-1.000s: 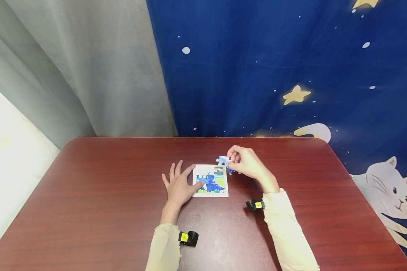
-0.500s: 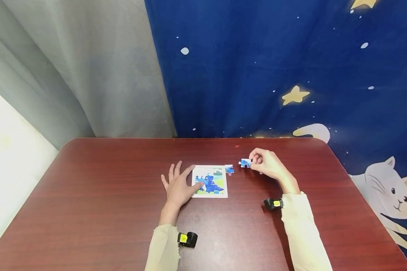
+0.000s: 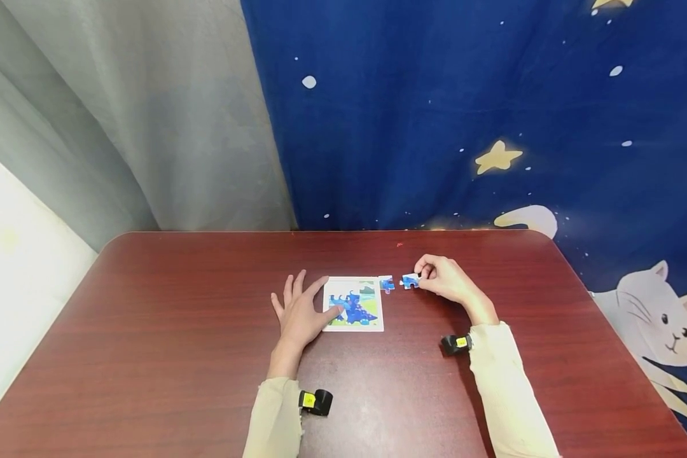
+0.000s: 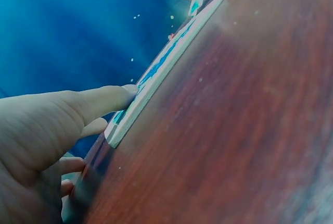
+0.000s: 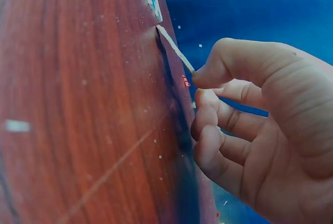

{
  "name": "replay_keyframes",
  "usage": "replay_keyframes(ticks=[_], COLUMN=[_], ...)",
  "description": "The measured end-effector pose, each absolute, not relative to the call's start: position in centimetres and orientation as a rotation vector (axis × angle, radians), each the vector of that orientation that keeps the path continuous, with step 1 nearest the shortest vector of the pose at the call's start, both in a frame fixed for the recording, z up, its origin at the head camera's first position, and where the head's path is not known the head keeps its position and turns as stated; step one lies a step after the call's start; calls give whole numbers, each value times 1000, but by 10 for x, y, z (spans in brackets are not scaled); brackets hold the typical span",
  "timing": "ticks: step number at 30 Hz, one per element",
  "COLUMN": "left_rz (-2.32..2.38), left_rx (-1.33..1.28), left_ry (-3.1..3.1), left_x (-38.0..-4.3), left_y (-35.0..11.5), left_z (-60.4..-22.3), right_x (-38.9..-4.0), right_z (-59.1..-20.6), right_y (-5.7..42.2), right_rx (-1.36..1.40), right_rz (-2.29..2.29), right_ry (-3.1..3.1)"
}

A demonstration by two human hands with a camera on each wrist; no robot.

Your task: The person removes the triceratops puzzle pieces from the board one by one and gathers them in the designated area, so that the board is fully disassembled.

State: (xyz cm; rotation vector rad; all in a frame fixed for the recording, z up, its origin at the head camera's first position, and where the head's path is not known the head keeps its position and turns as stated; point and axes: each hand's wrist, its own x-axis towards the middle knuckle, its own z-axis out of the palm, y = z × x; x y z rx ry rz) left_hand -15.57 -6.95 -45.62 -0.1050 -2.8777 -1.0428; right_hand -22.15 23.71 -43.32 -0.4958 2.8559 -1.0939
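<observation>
A square puzzle tray (image 3: pixel 352 329) with a white border lies on the table, a blue dinosaur picture filling most of it. My left hand (image 3: pixel 301 318) rests at its left side, fingers spread and thumb pressing on the picture. To the right, my right hand (image 3: pixel 448 280) pinches a blue and white jigsaw piece (image 3: pixel 410 281) between thumb and fingertips. The right wrist view shows this piece (image 5: pixel 176 49) edge-on and tilted, its far end low by the tabletop. Another jigsaw piece (image 3: pixel 386 284) lies against the tray's upper right corner.
The reddish-brown wooden table (image 3: pixel 194 356) reaches back to a grey curtain (image 3: pixel 206 127) and a blue curtain (image 3: pixel 389 127) with stars and a cat. A tiny red speck (image 3: pixel 399 245) is near the back edge. Black cameras are strapped at both wrists.
My right hand has carried the jigsaw piece rightward, away from the tray's upper right corner, then tilted it and shifted slightly back left. My left hand has stayed on the tray.
</observation>
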Motion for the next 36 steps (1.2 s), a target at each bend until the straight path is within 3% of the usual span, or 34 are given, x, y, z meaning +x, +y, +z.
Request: replay_keyframes(ticks=[36], left_rz=[-1053], left_rx=[-118], left_ry=[-2864], left_x=[-155], left_y=[-70], left_z=[-454], right_x=[-218], right_z=[-436], right_y=[232], right_rx=[-513], right_rz=[-972], right_ry=[2904])
